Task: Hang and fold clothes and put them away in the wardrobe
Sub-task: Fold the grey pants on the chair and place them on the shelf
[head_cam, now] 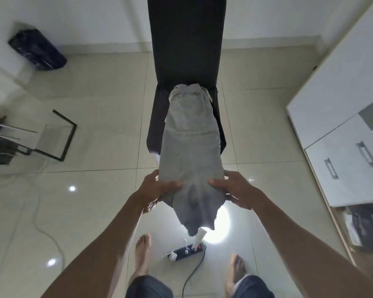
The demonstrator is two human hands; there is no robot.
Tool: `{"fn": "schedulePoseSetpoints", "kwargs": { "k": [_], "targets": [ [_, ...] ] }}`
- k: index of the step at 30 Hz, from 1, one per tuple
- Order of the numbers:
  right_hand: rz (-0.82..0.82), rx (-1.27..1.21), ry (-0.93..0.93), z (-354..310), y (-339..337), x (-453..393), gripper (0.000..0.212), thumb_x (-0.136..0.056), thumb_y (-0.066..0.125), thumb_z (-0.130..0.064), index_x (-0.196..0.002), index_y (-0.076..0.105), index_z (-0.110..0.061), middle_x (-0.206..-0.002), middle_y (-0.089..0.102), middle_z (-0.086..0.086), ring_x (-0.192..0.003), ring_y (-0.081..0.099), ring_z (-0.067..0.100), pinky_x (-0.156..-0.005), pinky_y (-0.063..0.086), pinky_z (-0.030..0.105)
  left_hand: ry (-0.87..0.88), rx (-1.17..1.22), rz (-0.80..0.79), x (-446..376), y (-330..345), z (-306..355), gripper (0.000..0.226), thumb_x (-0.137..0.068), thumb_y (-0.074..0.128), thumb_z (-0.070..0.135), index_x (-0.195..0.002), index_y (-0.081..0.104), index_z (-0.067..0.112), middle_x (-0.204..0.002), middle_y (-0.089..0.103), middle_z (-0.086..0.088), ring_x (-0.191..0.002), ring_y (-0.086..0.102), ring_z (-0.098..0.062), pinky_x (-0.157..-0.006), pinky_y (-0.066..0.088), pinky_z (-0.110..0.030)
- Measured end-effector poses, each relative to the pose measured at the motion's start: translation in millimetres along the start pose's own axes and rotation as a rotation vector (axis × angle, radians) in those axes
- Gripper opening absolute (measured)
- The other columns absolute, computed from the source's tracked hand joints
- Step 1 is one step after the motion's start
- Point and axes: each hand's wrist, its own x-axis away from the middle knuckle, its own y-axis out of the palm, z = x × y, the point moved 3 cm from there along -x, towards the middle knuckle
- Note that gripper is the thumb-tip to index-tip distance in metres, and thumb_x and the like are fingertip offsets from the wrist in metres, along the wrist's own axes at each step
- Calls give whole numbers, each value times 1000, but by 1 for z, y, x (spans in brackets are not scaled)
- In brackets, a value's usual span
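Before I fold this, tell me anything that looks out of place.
A power strip with plugged-in adapters and a trailing cable lies on the floor between your feet, right under the hanging end of the grey garment both hands hold. It looks like a trip hazard.

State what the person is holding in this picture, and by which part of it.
A grey garment. The left hand and the right hand pinch its two side edges near the end closest to the person; its far end lies on the dark chair.
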Motion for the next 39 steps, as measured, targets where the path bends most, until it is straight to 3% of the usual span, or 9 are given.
{"fn": "schedulePoseSetpoints", "kwargs": {
  "k": [6, 9, 14, 19, 22, 26, 31, 35, 39],
  "targets": [
    [16, 56, -30, -18, 21, 31, 38, -84, 79, -19, -111, 65, 3, -92, 71, 17, -70, 70, 29, -59, 57, 37, 82, 61, 85, 26, 9, 36, 44, -74, 83, -1, -115, 68, 7, -105, 76, -15, -90, 72, -32, -86, 59, -47],
    [76, -16, -98, -26, 26, 41, 40, -84, 79, -15, -118, 65, -1, -111, 72, 20, -83, 72, 28, -73, 57, 37, 88, -13, 74, 39, 15, 41, 45, -75, 81, -4, -114, 67, 11, -98, 78, -8, -82, 74, -25, -70, 62, -42],
    [32, 29, -104, -42, 37, 57, 42, -88, 74, -13, -127, 58, -13, -111, 72, 12, -82, 75, 25, -59, 58, 34, 106, 185, 114, 45, 6, 57, 31, -86, 70, -5, -112, 67, 12, -104, 75, -15, -92, 72, -33, -82, 61, -46],
    [68, -86, -86, -39, 47, 64, 40, -91, 69, -2, -127, 55, -8, -108, 69, 11, -80, 71, 20, -58, 57, 25, -12, 4, 42, 54, 5, 47, 63, -66, 78, -17, -121, 59, 6, -100, 74, -17, -94, 68, -38, -96, 52, -59],
    [34, 50, -38, -27, 52, 70, 47, -82, 76, 6, -122, 55, -8, -108, 67, 13, -83, 67, 23, -54, 55, 22, -5, 56, 124, 51, -3, 41, 57, -71, 68, -23, -123, 57, -1, -107, 71, -24, -94, 69, -41, -91, 57, -51],
    [60, -297, -40, -23, 48, 69, 46, -88, 60, 14, -132, 53, 3, -108, 66, 21, -84, 68, 32, -61, 58, 30, -90, 100, 118, 54, -3, 32, 34, -80, 75, 1, -110, 63, -10, -113, 68, -30, -87, 68, -36, -80, 58, -39],
    [84, 4, 20, -8, 48, 79, 83, -79, 79, 1, -144, 34, -22, -125, 61, 13, -92, 63, 27, -52, 54, 29, -134, -91, -32, 75, 16, 8, 56, -70, 88, 13, -119, 63, 3, -106, 72, -16, -94, 70, -35, -86, 58, -51],
    [147, -60, 43, -1, 37, 81, 77, -89, 60, 14, -148, 24, -19, -110, 60, 22, -74, 58, 27, -51, 53, 27, -84, -37, 32, 75, 19, 9, 75, -56, 96, 14, -121, 59, 13, -117, 69, -12, -102, 69, -34, -80, 61, -48],
    [52, 146, 149, 10, 35, 89, 83, -80, 70, 8, -145, 27, -21, -102, 63, 18, -72, 64, 29, -62, 58, 40, -117, -118, 36, 80, 24, 10, 78, -51, 97, 10, -119, 60, 7, -110, 71, -14, -96, 71, -34, -75, 62, -42]
  ]
}}
